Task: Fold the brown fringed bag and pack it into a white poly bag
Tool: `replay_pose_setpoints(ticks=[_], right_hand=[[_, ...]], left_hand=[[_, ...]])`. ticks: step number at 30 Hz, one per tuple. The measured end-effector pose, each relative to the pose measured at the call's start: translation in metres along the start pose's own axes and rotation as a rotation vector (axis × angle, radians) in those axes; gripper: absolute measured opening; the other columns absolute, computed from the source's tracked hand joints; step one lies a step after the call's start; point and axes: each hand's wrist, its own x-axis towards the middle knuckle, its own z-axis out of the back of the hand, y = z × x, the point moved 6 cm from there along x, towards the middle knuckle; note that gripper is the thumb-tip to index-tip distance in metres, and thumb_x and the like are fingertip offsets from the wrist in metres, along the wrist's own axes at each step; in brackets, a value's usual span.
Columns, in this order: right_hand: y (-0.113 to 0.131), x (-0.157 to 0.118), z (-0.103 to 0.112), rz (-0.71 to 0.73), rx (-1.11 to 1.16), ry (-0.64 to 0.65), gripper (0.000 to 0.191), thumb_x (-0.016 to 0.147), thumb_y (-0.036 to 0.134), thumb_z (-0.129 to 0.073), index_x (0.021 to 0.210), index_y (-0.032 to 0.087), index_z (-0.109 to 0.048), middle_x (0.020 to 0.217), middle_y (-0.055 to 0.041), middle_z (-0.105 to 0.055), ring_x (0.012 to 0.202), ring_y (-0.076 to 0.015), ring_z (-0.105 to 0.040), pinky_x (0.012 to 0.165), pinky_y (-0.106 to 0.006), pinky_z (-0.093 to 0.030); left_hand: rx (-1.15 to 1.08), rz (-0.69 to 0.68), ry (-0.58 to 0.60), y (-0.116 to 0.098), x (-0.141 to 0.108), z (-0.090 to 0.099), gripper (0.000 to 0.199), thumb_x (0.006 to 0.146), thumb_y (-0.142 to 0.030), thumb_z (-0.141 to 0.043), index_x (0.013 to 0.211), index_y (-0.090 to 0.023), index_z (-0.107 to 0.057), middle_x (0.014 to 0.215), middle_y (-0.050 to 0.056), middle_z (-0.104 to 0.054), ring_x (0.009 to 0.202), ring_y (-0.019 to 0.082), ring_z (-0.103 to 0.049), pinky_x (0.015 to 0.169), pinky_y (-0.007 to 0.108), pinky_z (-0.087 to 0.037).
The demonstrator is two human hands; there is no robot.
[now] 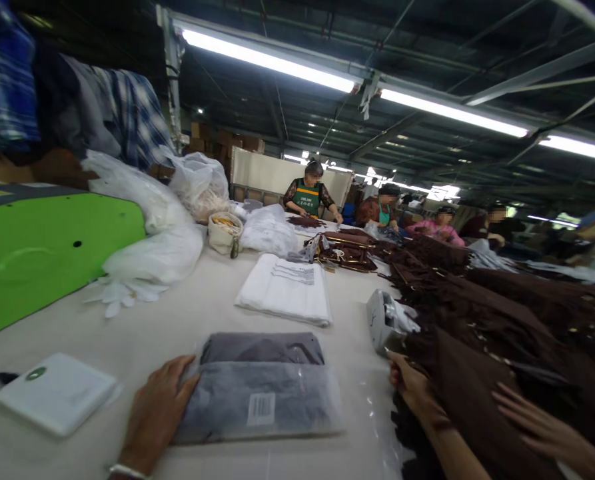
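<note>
Resting open left hand [157, 413] against the edge of a grey folded garment in a clear plastic bag [260, 407] on the white tabletop [127, 340], right hand [411, 387] touching a heap of dark brown fabric [472, 407], grip unclear, a co-worker's hand [537, 420] lying on the fabric

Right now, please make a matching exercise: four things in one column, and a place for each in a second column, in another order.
Things:
1 left hand
2 barcode label
3 white pad
4 brown cloth

Places:
A on the clear bag
B left of the hand
C against the bag's left edge
D heaped on the right

Pairs: 1C, 2A, 3B, 4D
</note>
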Motion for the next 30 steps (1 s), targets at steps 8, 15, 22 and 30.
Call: replay_pose_setpoints(ticks=[8,15,22,30], right_hand=[[0.072,-0.189,-0.186,-0.136,-0.442,1.297,0.024,0.078,0.037,-0.067,0.070,0.017,-0.054,0.047,0.0067,-0.052,0.037,-0.0033,-0.039,0.038,-0.015,-0.031],[0.040,-0.260,-0.317,0.073,-1.184,1.833,0.017,0.070,0.035,-0.066,0.074,0.020,-0.061,0.056,0.0070,-0.057,0.047,-0.0061,-0.051,0.043,-0.015,-0.041],[-0.005,-0.190,-0.412,0.659,-1.727,1.694,0.009,0.059,0.027,-0.068,0.057,0.019,-0.063,0.047,0.0048,-0.056,0.047,-0.0136,-0.057,0.046,-0.023,-0.041],[-0.004,-0.163,-0.431,1.178,-1.699,1.336,0.052,0.051,0.052,-0.082,0.089,0.019,-0.071,0.093,-0.0144,-0.072,0.095,-0.0358,-0.064,0.084,-0.043,-0.045]], left_hand=[[-0.051,0.107,-0.001,-0.025,-0.011,0.022,0.031,0.087,-0.023,-0.051,0.117,-0.022,-0.058,0.122,0.005,-0.062,0.114,0.022,-0.053,0.098,0.036,-0.036],[-0.129,0.119,-0.040,-0.021,-0.019,0.020,0.026,0.087,-0.026,-0.054,0.113,-0.025,-0.058,0.118,0.002,-0.063,0.111,0.020,-0.052,0.095,0.033,-0.035],[-0.172,0.121,-0.054,-0.019,-0.018,0.015,0.029,0.086,-0.024,-0.058,0.115,-0.026,-0.055,0.118,0.001,-0.062,0.110,0.020,-0.050,0.095,0.035,-0.035],[-0.144,0.113,-0.057,-0.020,-0.019,0.013,0.028,0.086,-0.024,-0.059,0.113,-0.027,-0.055,0.116,0.000,-0.062,0.109,0.021,-0.050,0.093,0.038,-0.035]])
